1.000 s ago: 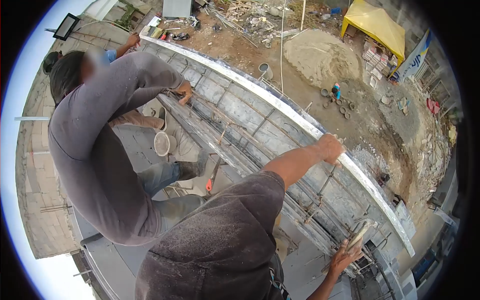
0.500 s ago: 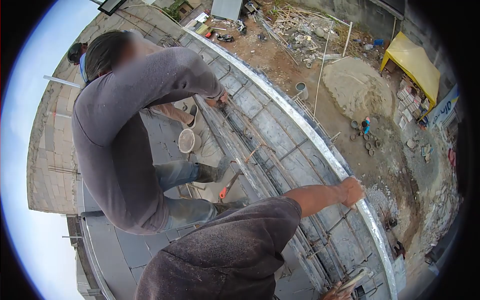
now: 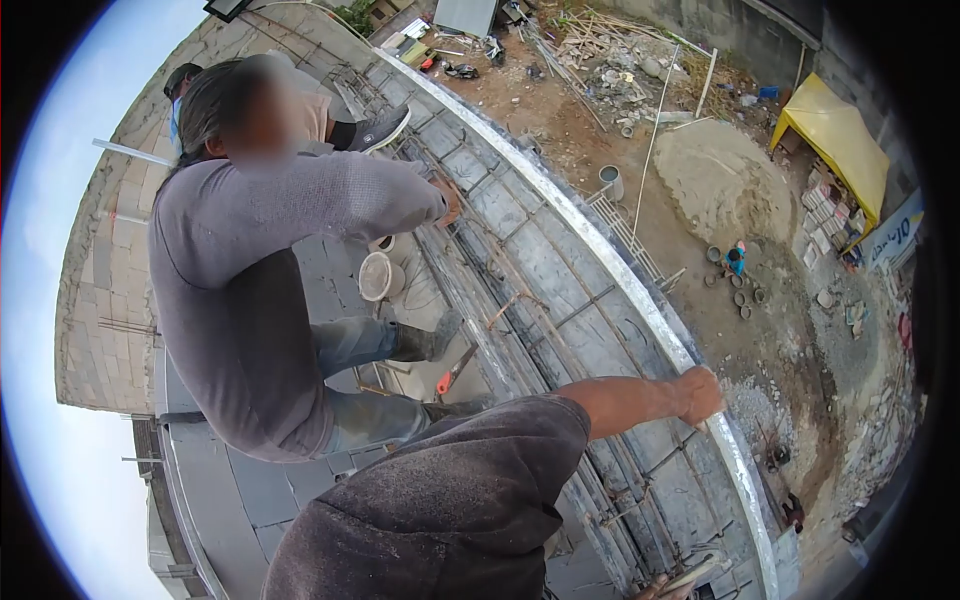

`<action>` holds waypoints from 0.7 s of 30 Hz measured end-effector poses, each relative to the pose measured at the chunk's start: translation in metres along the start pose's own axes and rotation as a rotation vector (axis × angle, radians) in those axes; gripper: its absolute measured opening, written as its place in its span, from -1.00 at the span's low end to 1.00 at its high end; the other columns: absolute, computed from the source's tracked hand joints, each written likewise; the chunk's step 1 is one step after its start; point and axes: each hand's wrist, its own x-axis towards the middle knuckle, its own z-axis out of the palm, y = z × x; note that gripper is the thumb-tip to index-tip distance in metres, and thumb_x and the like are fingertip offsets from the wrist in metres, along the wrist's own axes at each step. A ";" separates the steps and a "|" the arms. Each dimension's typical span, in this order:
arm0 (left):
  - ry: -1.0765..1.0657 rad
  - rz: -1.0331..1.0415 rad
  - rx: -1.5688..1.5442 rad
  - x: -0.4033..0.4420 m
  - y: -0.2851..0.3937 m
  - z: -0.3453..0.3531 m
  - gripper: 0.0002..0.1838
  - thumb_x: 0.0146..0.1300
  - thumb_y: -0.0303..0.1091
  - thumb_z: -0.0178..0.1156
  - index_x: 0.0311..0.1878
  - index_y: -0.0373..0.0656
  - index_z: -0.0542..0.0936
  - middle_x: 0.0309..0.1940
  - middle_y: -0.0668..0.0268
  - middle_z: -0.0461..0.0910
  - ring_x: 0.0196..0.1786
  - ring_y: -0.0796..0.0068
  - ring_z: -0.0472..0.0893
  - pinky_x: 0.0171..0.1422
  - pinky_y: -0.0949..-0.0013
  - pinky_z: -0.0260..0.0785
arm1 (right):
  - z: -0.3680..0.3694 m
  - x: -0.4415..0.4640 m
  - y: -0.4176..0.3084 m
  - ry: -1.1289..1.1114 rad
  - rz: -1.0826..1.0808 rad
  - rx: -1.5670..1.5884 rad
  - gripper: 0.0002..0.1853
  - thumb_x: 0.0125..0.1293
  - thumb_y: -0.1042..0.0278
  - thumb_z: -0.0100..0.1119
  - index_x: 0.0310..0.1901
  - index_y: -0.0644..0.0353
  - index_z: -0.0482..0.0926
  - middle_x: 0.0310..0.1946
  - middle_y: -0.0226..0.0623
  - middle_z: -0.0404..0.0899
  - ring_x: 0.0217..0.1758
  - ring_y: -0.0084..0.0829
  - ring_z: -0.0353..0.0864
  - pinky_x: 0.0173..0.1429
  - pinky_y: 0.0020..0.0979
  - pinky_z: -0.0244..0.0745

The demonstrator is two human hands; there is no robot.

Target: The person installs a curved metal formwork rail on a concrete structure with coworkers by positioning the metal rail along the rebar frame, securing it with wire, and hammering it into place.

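Observation:
My left hand (image 3: 700,395) is closed over the whitish top edge of the long curved formwork board (image 3: 600,275), its arm stretched out from a dark, dusty sleeve. Low in the view, partly cut off by the frame, my right hand (image 3: 655,588) is wrapped round a light-coloured tool (image 3: 695,573) that looks like a hammer. Steel reinforcing bars (image 3: 585,305) run along the inside of the board, beneath my left arm.
A co-worker in a grey top (image 3: 250,330) crouches at the left, a hand (image 3: 447,200) at the bars. Another person's shoe (image 3: 380,130) rests behind. A bucket (image 3: 381,276) and a red-handled saw (image 3: 455,370) lie between. Past the board the ground drops far below.
The view has swung so that the scene sits further right, and my right hand with the tool is now lower, mostly out of frame. Another person's shoe has risen to the bars.

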 end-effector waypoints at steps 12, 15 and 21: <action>-0.096 -0.014 0.009 -0.006 0.004 -0.010 -0.35 0.11 0.27 0.43 0.07 -0.04 0.66 -0.03 0.17 0.75 0.11 0.10 0.72 0.15 0.02 0.56 | -0.047 0.050 -0.044 -0.133 0.310 0.210 -0.16 0.49 -0.28 0.09 0.34 0.52 0.48 0.30 0.33 0.50 0.45 0.41 0.33 0.55 0.47 -0.08; -0.141 -0.032 0.021 -0.009 0.005 -0.019 -0.38 0.18 0.25 0.38 0.14 0.01 0.63 0.07 0.23 0.70 0.17 0.14 0.69 0.20 0.04 0.53 | -0.110 0.097 -0.091 -0.596 0.769 0.285 -0.06 0.48 -0.42 -0.03 0.47 0.40 0.37 0.48 0.29 0.30 0.62 0.36 0.04 0.66 0.30 -0.25; -0.061 -0.031 0.111 -0.014 0.014 -0.035 -0.33 0.20 0.20 0.38 0.27 0.02 0.56 0.23 0.21 0.64 0.27 0.15 0.63 0.27 0.08 0.55 | -0.073 0.066 -0.066 -0.432 0.606 0.322 -0.07 0.42 -0.36 0.14 0.55 0.25 0.29 0.58 0.12 0.20 0.67 0.37 -0.15 0.71 0.19 -0.36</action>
